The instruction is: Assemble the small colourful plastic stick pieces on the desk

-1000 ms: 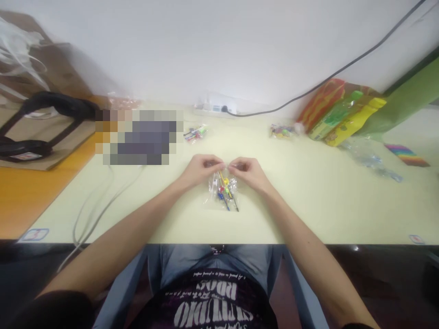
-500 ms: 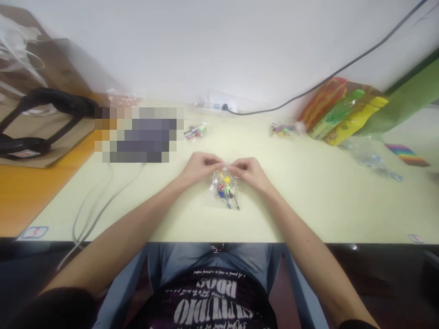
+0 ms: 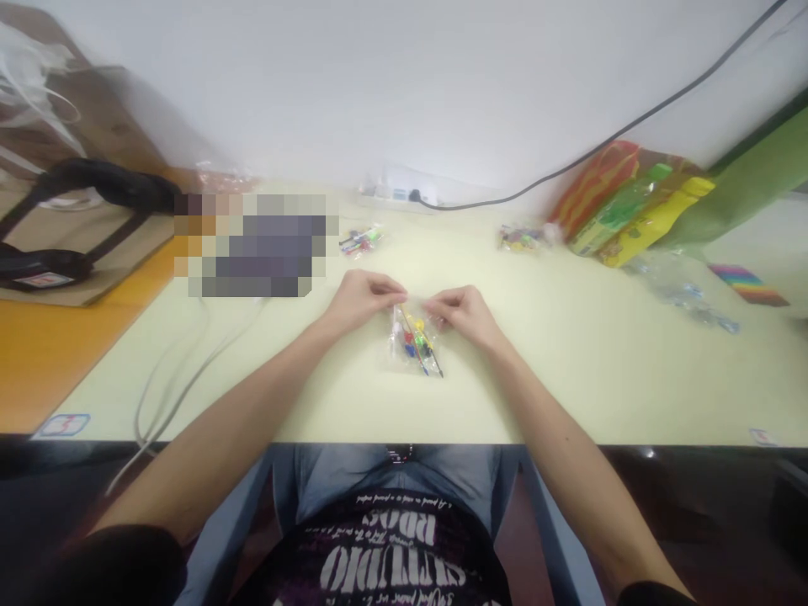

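Note:
In front of me a clear plastic bag (image 3: 413, 341) hangs or lies at the middle of the table; whether it touches the surface I cannot tell. Inside are small red, yellow, green and blue pieces and thin dark-tipped sticks. My left hand (image 3: 366, 299) pinches the bag's top edge at its left corner, thumb against fingers. At the right corner of that same edge, my right hand (image 3: 464, 311) is closed in a pinch too. The bag's edge stretches between the two hands, which are a little apart.
Two more bags of colourful pieces, a left one (image 3: 361, 240) and a right one (image 3: 523, 237), lie farther back. A green-capped bottle (image 3: 622, 210) and yellow pack (image 3: 656, 223) stand back right, near crumpled plastic (image 3: 685, 295). White cables (image 3: 189, 387) cross the left side by a pixelated area.
My hands have moved slightly apart, the left one up and left, the right one a little right. The bag's top is spread wider and its lower end has risen slightly.

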Demonstrator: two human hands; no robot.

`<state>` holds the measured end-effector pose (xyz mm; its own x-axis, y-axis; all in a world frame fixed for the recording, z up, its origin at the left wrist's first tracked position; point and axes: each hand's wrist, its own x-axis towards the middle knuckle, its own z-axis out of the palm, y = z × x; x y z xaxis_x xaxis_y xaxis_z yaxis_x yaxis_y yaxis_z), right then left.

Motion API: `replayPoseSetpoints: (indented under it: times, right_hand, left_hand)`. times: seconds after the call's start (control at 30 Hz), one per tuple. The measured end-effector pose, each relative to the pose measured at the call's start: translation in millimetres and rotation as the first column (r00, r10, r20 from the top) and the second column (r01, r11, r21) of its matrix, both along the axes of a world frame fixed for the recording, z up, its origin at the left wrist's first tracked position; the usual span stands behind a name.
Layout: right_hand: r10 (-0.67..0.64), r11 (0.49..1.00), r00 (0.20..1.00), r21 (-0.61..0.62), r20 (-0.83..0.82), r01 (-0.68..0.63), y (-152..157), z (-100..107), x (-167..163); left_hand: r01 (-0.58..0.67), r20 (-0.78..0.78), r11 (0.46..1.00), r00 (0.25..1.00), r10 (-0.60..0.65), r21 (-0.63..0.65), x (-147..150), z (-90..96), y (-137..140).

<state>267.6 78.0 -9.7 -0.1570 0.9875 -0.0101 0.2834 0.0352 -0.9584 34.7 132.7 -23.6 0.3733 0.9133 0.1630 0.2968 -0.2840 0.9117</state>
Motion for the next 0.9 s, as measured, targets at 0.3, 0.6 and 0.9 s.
replayPoseSetpoints:
  times: [0.3,0.6,0.9]
  right_hand:
    - [0.032,0.999,0.998,-0.04,-0.058,-0.034,7,-8,6]
    - [-0.088,0.993,0.989,-0.086,-0.121,0.077,18,-18,10]
    - [-0.397,0.917,0.882,-0.15,-0.252,0.37,79,-31,-16]
  left_hand:
    - [-0.084,0.08,0.996,0.993,0.086,-0.028,-2,-5.3,3]
    - [-0.092,0.213,0.996,0.973,0.094,-0.016,-7,-7.4,13]
    - [-0.28,-0.063,0.886,0.944,0.324,0.371,-21,-3.1,16]
